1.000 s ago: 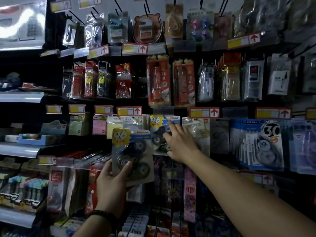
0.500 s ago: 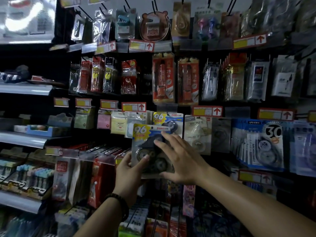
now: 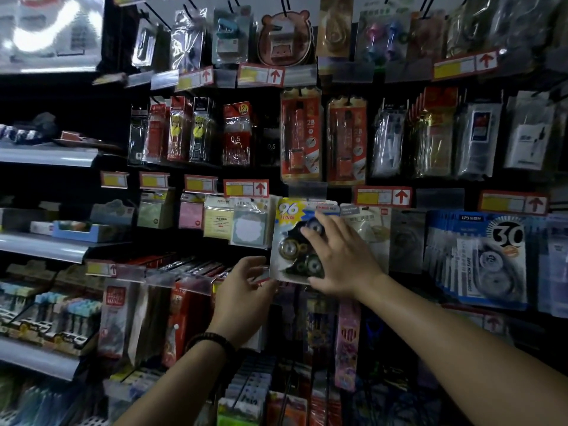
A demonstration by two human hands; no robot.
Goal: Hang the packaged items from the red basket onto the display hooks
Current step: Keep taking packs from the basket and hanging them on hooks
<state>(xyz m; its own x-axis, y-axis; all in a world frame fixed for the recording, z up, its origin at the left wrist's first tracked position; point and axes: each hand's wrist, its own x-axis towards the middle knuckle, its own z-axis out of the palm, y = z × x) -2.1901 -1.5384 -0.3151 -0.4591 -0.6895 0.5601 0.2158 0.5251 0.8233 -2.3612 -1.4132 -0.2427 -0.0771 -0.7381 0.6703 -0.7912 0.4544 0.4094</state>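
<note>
A correction-tape pack (image 3: pixel 290 238) with a yellow "96" on its card sits upright at the hook row, under a clear label holder (image 3: pixel 307 189). My right hand (image 3: pixel 341 262) lies flat on its front with fingers spread and the thumb at its bottom edge. My left hand (image 3: pixel 246 290), with a dark bracelet on the wrist, touches the pack's lower left corner with loosely stretched fingers. The hook itself is hidden behind the pack. No red basket is in view.
Sticky-note packs (image 3: pixel 249 227) hang just left of the pack, pale tape packs (image 3: pixel 365 229) just right, and blue "30" packs (image 3: pixel 479 259) further right. Lead and pencil packs (image 3: pixel 299 136) fill the row above. Shelves (image 3: pixel 46 247) jut out on the left.
The "96" pack has moved up and right from in front of the lower rows to the hook row. My left hand's grip on it has loosened, and my right hand now lies on its front.
</note>
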